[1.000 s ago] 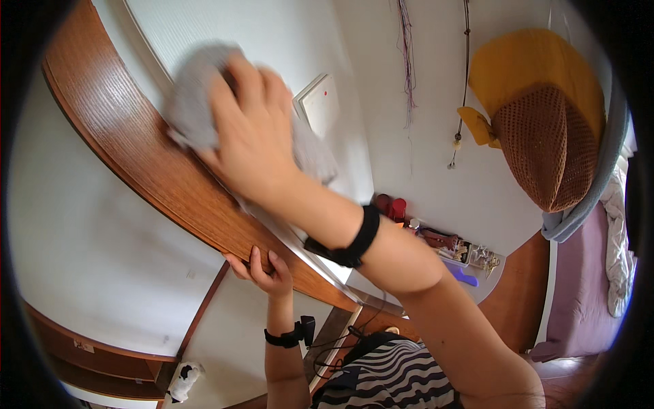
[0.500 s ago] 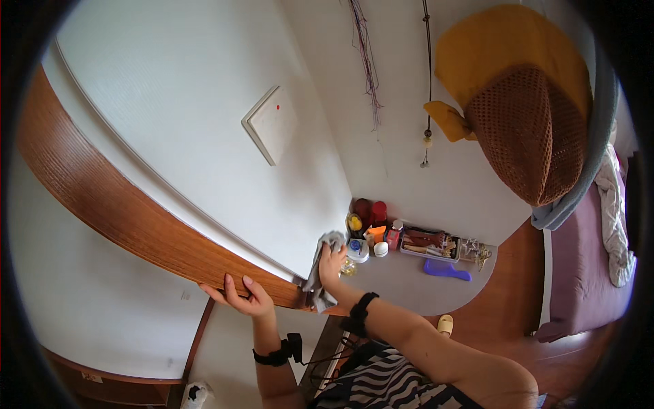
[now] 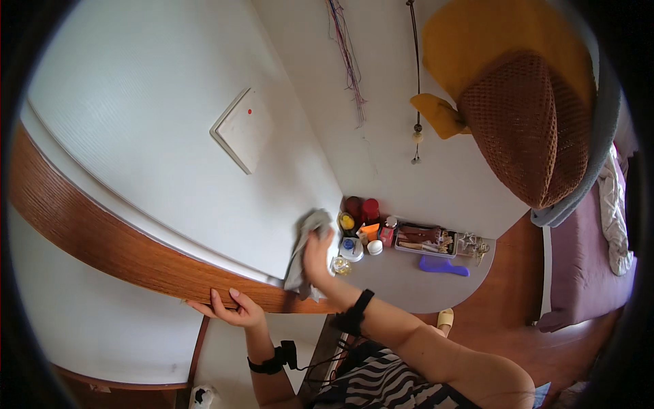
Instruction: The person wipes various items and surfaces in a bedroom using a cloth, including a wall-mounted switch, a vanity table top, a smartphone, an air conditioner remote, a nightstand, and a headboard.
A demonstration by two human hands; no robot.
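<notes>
A crumpled grey cloth (image 3: 298,269) lies under my right hand (image 3: 317,255), whose fingers press it against the near corner of a large white panel (image 3: 177,170). Its lower part hangs over the brown wooden edge (image 3: 136,242) bordering that panel. My left hand (image 3: 236,311) holds this wooden edge farther left, the fingertips resting on it. Dark bands circle both wrists, and a thin cable runs from the left one. Just right of the cloth, a small clear container (image 3: 341,265) sits on a rounded grey shelf (image 3: 381,279).
Several jars, a white round box (image 3: 351,250), a tray (image 3: 426,240) of small items and a purple comb (image 3: 443,266) occupy the shelf. Hats (image 3: 524,129) and cords (image 3: 417,75) hang on the wall. A square white plate (image 3: 238,133) is on the panel. At right stands a bed (image 3: 586,266).
My right hand has slid the cloth a little up and left on the white panel. My left hand stays on the wooden edge. The whole view has shifted slightly.
</notes>
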